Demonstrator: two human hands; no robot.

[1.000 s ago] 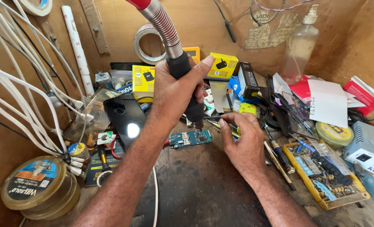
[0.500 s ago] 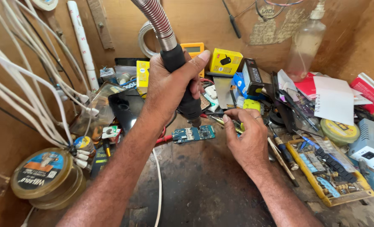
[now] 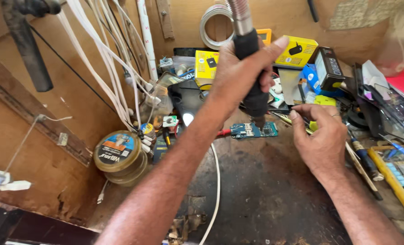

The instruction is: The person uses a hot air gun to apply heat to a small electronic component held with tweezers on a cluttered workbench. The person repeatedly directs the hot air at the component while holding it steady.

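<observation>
Left hand (image 3: 238, 72) is wrapped tight around the black grip of a hot-air gun handle (image 3: 251, 77), nozzle pointing down, its tip just above the right end of a small blue-green circuit board (image 3: 254, 131). The board lies flat on the dark scorched workbench (image 3: 265, 195), between the two hands. Right hand (image 3: 322, 136) has its fingers pinched together on thin metal tweezers (image 3: 286, 120), tips aimed at the board's right edge; cannot tell whether the tips touch it. Ribbed metal hose (image 3: 238, 13) runs up from the handle out of frame. Containers: round solder-wire tins (image 3: 118, 152) stacked at left, lids on, contents hidden. Yellow cardboard box (image 3: 206, 66) behind the left wrist and another yellow box (image 3: 297, 51) to its right, both closed. Blue box (image 3: 312, 77) and a black box (image 3: 330, 66) beside them, closed too. Yellow parts tray (image 3: 392, 179) at far right holds small blue bits, too blurred to name. White cables (image 3: 106, 59) hang down the left wall, a white tape roll (image 3: 213, 22) on the back wall. A white wire (image 3: 216, 190) crosses the bench under the left forearm.
</observation>
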